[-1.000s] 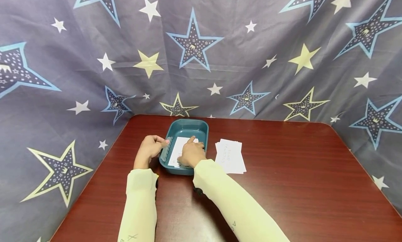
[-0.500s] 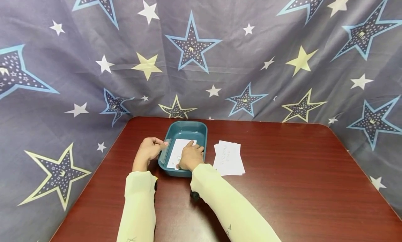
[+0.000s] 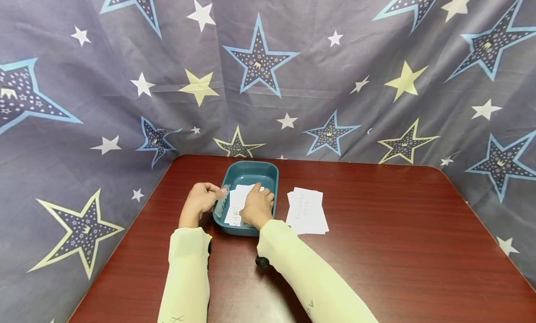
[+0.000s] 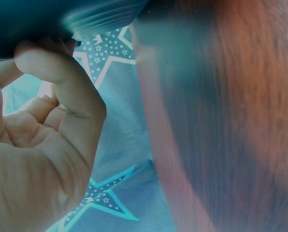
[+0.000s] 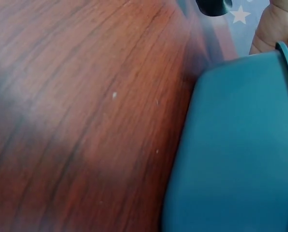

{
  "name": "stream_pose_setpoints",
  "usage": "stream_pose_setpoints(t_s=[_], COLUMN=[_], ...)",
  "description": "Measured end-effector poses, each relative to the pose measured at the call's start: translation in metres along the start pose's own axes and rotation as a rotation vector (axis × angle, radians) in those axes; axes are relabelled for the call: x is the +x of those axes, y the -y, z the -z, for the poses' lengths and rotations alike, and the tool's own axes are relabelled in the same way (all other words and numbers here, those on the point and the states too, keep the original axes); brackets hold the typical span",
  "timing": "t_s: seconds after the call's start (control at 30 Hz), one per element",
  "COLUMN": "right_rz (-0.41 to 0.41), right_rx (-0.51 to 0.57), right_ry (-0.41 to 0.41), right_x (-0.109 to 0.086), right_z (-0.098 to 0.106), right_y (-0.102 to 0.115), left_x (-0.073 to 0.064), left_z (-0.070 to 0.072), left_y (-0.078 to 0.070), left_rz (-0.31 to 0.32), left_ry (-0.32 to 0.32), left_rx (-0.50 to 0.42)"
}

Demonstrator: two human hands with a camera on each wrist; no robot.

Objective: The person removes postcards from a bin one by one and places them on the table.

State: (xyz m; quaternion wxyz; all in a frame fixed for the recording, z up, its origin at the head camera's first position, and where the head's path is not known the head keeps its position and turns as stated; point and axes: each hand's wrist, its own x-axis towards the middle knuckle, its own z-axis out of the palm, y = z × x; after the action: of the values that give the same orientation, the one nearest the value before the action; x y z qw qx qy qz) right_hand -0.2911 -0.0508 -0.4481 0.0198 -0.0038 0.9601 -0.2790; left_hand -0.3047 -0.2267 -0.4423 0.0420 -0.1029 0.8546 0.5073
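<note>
A teal tray (image 3: 251, 164) sits on the red-brown table (image 3: 377, 248). My left hand (image 3: 201, 199) grips the tray's left rim; in the left wrist view the left hand's (image 4: 47, 145) thumb and fingers curl onto the tray's teal edge (image 4: 61, 19). My right hand (image 3: 257, 206) is inside the tray on a white paper slip (image 3: 234, 206), index finger stretched forward, thumb side at the slip's near end. The slip lies skewed and looks partly raised. The right wrist view shows only the tray's outer wall (image 5: 240, 145) and the table top (image 5: 85, 96).
A small stack of white printed slips (image 3: 307, 211) lies on the table just right of the tray. Star-patterned grey cloth (image 3: 268, 81) hangs round the table's back and sides. The table's left edge (image 3: 138, 220) runs close to my left arm.
The slip in the tray has shifted and skewed under my right hand, its near end lifting. My right index finger has stretched forward again. My left hand has kept its hold on the rim.
</note>
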Motion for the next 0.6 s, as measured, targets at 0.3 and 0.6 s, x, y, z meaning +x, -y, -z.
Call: stream_pose_setpoints(t_s=[0.3, 0.6], right_rz=[-0.023, 0.021], right_rx=[0.427, 0.259], right_ry=[-0.326, -0.173], right_x=[0.001, -0.002], right_z=[0.009, 0.014], right_y=[-0.003, -0.005], left_x=[0.0, 0.001], left_z=[-0.001, 0.0], left_y=[-0.001, 0.0], left_rz=[-0.013, -0.008], left_ry=[0.002, 0.001], left_rx=[0.019, 0.011])
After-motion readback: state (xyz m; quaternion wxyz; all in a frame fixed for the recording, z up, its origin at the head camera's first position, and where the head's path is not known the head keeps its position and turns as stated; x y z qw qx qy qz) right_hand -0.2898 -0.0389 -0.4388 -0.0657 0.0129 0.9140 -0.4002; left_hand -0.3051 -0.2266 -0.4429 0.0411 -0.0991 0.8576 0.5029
